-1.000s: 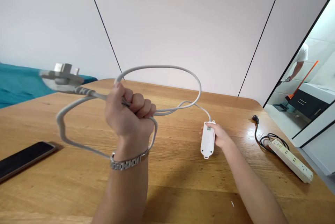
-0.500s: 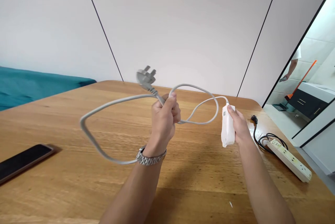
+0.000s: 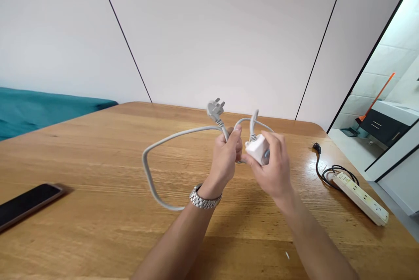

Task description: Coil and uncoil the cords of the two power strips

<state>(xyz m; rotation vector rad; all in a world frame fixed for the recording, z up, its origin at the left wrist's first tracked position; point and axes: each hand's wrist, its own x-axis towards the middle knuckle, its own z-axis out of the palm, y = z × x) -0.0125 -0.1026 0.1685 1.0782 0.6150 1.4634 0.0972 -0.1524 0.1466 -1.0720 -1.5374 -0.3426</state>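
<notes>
My left hand [image 3: 226, 155], with a metal watch at the wrist, is closed around a grey power cord [image 3: 147, 164]. The cord's three-pin plug [image 3: 215, 108] sticks up above the thumb. One loop hangs out to the left, and a smaller one runs behind the hands. Close beside it, my right hand [image 3: 273, 162] grips a white power strip [image 3: 257, 149] between thumb and fingers. That strip is seen almost end-on, and its socket face is hidden. From its near end the cord rises in a short bend. Both hands are above the wooden table [image 3: 131, 236].
A second, cream power strip [image 3: 362, 199] with a coiled black cord [image 3: 340, 175] lies at the table's right side. On the left lies a dark phone [image 3: 26, 203]. A white wall [image 3: 216, 39] stands behind, and teal cloth [image 3: 49, 112] is at far left.
My right hand has brought the white power strip leftward, close to my left hand, and turned it end-on. My left hand has shifted right with the cord, and the loop behind has drawn in.
</notes>
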